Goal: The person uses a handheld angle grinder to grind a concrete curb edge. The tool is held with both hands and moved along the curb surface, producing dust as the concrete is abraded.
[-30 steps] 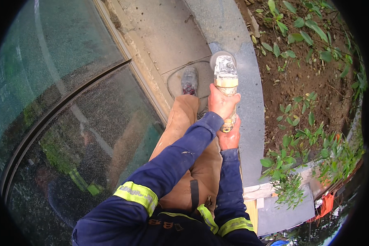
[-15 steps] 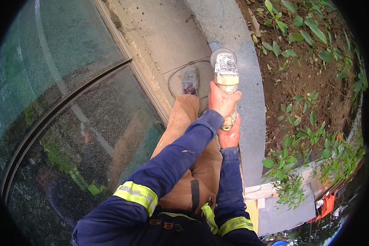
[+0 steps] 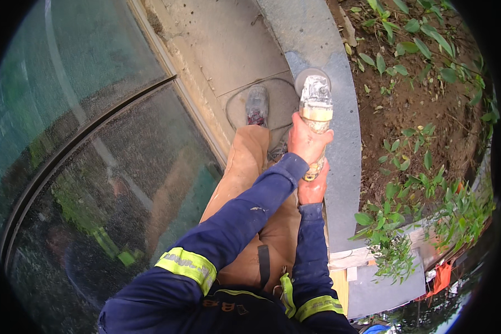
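An angle grinder (image 3: 316, 96), its head caked with white dust, lies over the curved grey stone ledge (image 3: 343, 145). Its round disc (image 3: 301, 79) is at the far end, above a bluish patch of the ledge; contact with the stone cannot be made out. My left hand (image 3: 307, 139) wraps around the grinder's body just behind the head. Closer to me, my right hand (image 3: 314, 188) grips its rear end, with the fingers partly hidden under the tool.
Large dusty glass panels (image 3: 111, 161) with a dark joint stand on the left. A thin dark cable (image 3: 227, 108) loops over the paving beside my shoe (image 3: 256, 106). To the right is a soil bed (image 3: 412, 106) with leafy plants (image 3: 381, 222). A grey slab (image 3: 387, 289) lies lower right.
The grinder has shifted slightly right and toward me along the ledge, with both hands still around it. Its head now leans a little differently.
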`<action>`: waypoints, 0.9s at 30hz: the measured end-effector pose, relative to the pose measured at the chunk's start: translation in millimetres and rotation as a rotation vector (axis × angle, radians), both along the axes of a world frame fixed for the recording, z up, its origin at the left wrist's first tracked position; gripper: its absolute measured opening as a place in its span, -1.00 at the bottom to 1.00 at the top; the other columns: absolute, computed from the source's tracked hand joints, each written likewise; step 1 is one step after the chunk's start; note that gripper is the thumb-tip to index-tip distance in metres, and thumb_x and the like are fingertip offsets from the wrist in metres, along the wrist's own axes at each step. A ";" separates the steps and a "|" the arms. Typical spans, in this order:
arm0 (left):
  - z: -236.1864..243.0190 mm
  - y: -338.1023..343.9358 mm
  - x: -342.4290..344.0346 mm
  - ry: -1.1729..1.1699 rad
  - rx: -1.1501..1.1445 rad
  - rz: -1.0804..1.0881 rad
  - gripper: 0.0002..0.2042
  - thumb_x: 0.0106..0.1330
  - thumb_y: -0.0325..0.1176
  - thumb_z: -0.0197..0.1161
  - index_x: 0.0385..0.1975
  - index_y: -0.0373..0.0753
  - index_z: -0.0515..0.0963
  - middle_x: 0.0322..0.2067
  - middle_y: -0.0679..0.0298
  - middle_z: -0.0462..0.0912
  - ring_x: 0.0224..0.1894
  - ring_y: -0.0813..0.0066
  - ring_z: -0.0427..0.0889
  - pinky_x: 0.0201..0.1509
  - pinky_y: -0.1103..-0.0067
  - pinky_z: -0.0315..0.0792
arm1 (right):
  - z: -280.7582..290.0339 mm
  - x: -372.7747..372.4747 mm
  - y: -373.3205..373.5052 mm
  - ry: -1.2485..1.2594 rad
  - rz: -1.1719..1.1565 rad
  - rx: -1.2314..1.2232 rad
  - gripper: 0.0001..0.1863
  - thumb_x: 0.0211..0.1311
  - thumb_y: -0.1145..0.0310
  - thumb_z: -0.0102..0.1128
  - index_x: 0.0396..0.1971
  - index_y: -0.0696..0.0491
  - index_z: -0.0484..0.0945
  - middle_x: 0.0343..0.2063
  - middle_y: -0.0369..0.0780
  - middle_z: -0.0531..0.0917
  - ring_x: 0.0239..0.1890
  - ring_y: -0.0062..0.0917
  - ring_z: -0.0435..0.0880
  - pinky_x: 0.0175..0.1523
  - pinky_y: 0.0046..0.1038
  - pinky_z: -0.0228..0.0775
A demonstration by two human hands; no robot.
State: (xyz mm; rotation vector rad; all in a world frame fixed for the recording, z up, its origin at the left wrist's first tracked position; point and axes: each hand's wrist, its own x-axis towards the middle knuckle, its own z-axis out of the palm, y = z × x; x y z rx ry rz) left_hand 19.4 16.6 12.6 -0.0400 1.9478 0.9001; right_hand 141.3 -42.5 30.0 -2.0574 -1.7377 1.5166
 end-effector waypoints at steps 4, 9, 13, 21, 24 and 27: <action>-6.6 -1.9 -8.4 0.065 0.009 0.012 -0.31 -0.08 -0.20 0.51 -0.02 -0.41 0.28 -0.20 -0.14 0.65 -0.11 -0.07 0.67 0.02 0.26 0.50 | -3.4 -8.2 4.6 0.030 0.018 -0.030 -0.10 -0.13 0.43 0.46 0.29 0.05 0.18 -0.16 0.07 0.66 -0.06 -0.08 0.68 -0.01 -0.21 0.50; -6.6 -13.5 -2.8 0.042 -0.027 0.004 -0.32 -0.09 -0.21 0.50 -0.03 -0.42 0.28 -0.21 -0.14 0.65 -0.12 -0.07 0.68 0.00 0.26 0.51 | -0.3 0.3 -5.0 -0.018 0.066 -0.040 -0.09 -0.13 0.42 0.48 0.28 0.05 0.19 -0.15 0.08 0.65 -0.08 -0.04 0.67 -0.01 -0.20 0.49; -1.1 -11.8 4.8 0.003 0.003 0.018 -0.31 -0.10 -0.21 0.50 -0.03 -0.42 0.28 -0.21 -0.14 0.65 -0.12 -0.07 0.68 0.00 0.26 0.51 | 4.0 7.8 -7.0 -0.028 0.040 -0.031 -0.09 -0.13 0.41 0.49 0.28 0.04 0.19 -0.15 0.07 0.65 -0.07 -0.05 0.68 -0.01 -0.20 0.49; -8.8 -14.0 -3.7 0.061 -0.014 0.043 -0.30 -0.10 -0.19 0.50 -0.03 -0.42 0.28 -0.19 -0.13 0.64 -0.12 -0.07 0.68 0.01 0.26 0.51 | -3.5 1.5 -2.5 0.024 0.069 -0.047 -0.11 -0.14 0.47 0.44 0.27 0.05 0.20 -0.14 0.06 0.66 -0.06 -0.02 0.67 0.00 -0.19 0.50; -10.7 -25.8 3.6 0.048 0.013 0.092 -0.35 -0.08 -0.30 0.52 -0.03 -0.41 0.30 -0.16 -0.02 0.61 -0.10 0.16 0.65 0.03 0.34 0.51 | 6.0 3.5 -7.9 0.007 0.092 -0.086 -0.13 -0.12 0.49 0.42 0.28 0.05 0.20 -0.14 0.07 0.66 -0.05 -0.02 0.67 0.01 -0.18 0.50; -2.6 -34.4 13.2 -0.003 -0.020 0.089 -0.35 -0.08 -0.33 0.52 -0.01 -0.40 0.32 -0.14 0.03 0.61 -0.10 0.24 0.64 0.05 0.38 0.50 | 9.8 13.7 -18.6 -0.012 0.106 -0.042 -0.12 -0.12 0.49 0.42 0.28 0.05 0.19 -0.15 0.07 0.66 -0.05 -0.02 0.67 0.01 -0.18 0.50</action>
